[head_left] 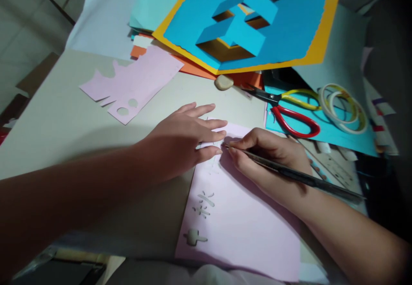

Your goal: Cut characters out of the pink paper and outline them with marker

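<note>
A pink sheet of paper [254, 233] lies on the table, with cut-out characters [201, 207] down its left side that let the tabletop show through. My left hand [183, 141] rests on the sheet's upper left part, fingers spread and holding nothing. Faint strokes show beside its thumb. In a pinch close to those fingertips, my right hand [270, 152] grips a long slim dark tool [299, 175] that looks like a craft knife. Its lower end points at the paper near my left fingers; the very tip is too small to make out.
A blue and yellow pop-up card [277, 40] stands open at the back. Scissors [283, 104] and tape rolls [343, 109] lie at the right on blue paper. A pink scrap with holes [138, 83] lies left, a pale stone-like piece [224, 82] near the card. A ruler [334, 167] sits beyond my right hand.
</note>
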The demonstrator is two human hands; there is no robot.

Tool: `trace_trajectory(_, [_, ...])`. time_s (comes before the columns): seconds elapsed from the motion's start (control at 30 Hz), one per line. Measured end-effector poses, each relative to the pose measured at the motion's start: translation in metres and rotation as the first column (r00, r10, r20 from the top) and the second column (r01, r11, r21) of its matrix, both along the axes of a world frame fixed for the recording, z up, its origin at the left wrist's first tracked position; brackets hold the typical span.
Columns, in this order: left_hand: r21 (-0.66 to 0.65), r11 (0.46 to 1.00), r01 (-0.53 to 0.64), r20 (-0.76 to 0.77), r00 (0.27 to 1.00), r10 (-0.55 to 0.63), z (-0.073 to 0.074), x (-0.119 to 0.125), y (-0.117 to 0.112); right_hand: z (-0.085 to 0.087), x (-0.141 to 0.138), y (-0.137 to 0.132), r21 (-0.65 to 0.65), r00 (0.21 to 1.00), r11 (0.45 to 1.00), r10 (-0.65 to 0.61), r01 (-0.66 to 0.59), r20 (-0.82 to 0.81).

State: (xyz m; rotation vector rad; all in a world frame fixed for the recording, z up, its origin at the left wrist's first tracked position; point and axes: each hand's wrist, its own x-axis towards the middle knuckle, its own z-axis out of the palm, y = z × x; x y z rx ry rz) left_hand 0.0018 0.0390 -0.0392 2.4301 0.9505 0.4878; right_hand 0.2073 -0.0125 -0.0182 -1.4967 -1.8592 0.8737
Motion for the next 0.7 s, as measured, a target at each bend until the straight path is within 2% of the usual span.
trace_trajectory(0.2, [0.019,1.0,0.02,-0.018,1.0,-0.02,0.0021,-0.0021,-0.0017,-0.0018,-0.0007,-0.0002,0.009,1.0,1.0,-0.005,0.005,-0.01])
trace_trajectory(0.47, [0.046,0.997,0.057,-0.037,0.998,-0.056,0.003,-0.0037,0.0003,-0.0045,0.0032,0.0011,0.048,0.999,0.998,0.051,-0.051,0.005])
trace_trajectory(0.7, [0.057,0.996,0.068,-0.058,0.996,-0.064,0.0051,-0.0041,-0.0003,-0.0004,0.0026,-0.0001,0.059,0.994,0.993,0.102,-0.105,0.048])
